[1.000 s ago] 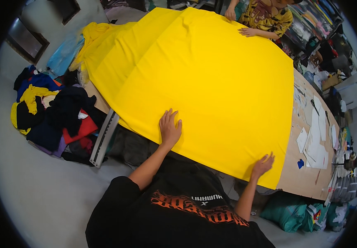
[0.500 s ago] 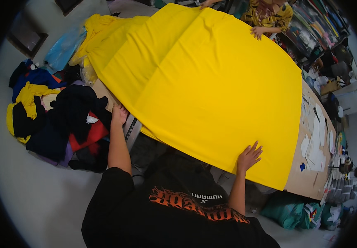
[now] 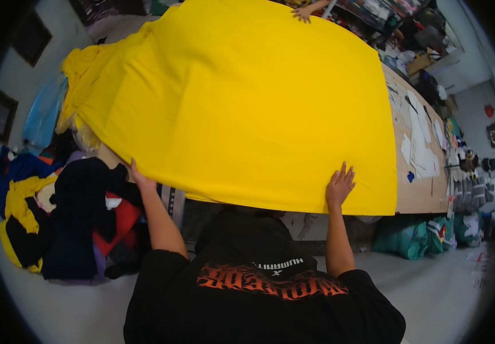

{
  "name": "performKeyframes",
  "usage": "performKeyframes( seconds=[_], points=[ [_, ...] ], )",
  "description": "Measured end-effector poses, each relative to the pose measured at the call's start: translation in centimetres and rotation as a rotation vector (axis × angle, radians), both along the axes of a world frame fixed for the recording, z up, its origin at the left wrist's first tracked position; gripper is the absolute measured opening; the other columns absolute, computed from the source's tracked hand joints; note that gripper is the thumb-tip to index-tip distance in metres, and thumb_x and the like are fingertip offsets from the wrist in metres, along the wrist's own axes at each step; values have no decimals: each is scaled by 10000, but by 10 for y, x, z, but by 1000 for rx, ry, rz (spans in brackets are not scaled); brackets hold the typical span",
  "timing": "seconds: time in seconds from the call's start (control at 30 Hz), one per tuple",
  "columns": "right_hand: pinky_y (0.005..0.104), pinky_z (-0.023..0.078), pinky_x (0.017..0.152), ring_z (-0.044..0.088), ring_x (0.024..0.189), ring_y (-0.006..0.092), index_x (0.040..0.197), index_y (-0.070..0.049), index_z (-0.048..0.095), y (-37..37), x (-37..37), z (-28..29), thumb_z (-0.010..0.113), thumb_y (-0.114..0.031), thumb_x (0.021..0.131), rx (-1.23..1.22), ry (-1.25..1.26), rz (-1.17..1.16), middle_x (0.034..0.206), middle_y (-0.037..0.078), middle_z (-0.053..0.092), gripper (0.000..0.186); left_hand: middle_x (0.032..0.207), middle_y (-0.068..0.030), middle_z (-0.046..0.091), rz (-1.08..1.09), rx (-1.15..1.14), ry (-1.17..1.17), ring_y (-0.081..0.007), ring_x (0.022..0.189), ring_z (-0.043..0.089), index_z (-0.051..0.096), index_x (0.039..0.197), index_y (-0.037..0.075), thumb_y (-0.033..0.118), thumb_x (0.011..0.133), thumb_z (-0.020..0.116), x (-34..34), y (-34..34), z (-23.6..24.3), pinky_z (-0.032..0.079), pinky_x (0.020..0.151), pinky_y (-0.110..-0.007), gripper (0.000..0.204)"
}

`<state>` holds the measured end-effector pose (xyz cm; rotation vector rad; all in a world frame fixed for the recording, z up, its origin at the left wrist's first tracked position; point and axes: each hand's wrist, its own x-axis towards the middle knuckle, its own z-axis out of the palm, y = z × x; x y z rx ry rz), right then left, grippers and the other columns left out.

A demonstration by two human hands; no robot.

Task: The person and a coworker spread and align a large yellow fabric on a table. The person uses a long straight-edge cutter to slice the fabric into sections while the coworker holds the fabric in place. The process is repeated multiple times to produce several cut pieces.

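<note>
A wide sheet of yellow fabric (image 3: 270,120) covers most of the table, smooth on the right and lightly rippled to the left. My left hand (image 3: 143,176) is at its near left edge, with the cloth's border pinched in it; some of its fingers are hidden. Flat near the front edge on the right lies my right hand (image 3: 340,188), fingers spread on the cloth. Across the table, another person's hand (image 3: 302,14) rests at the far edge of the fabric.
Bare wooden tabletop (image 3: 431,198) shows at the right, with white paper pattern pieces (image 3: 422,155) and scissors (image 3: 411,104). A heap of dark and coloured cloth (image 3: 75,212) stands at the left. Green sacks (image 3: 402,238) sit on the floor below the table's right end.
The fabric looks flatter, its long diagonal folds mostly smoothed out. My left hand has shifted along the near edge, and my right hand stays flat on the cloth. The view has turned slightly.
</note>
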<state>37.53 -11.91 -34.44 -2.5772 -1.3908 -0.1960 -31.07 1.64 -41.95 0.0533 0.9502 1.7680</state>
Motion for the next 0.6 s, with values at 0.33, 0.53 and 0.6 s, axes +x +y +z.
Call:
performKeyframes(
  seconds=[0.33, 0.53, 0.6],
  points=[
    [619, 150, 1278, 246, 1591, 414, 1646, -208, 385, -1, -4, 0, 405, -337, 1120, 60, -17, 5, 1719, 210, 284, 542, 1323, -159, 689, 198, -348, 548, -303, 1133, 696, 578, 1418, -29, 332, 1092, 568, -2, -72, 40, 564, 946, -401, 486],
    [644, 205, 1251, 292, 1568, 434, 1634, -180, 404, 0, 3, -8, 415, -333, 1117, 45, -84, 14, 1700, 224, 320, 540, 1126, -272, 747, -77, -514, 1274, -382, 1058, 718, 684, 1217, -89, 360, 1090, 545, 10, -86, 6, 534, 919, -434, 487],
    [650, 203, 1249, 286, 1571, 432, 1644, -191, 386, -4, 9, -11, 398, -339, 1126, 23, -102, 0, 1709, 213, 309, 539, 1159, -308, 726, -235, -470, 1234, -448, 1103, 692, 674, 1228, -97, 369, 1079, 544, 25, -78, 27, 523, 935, -455, 506]
  ],
)
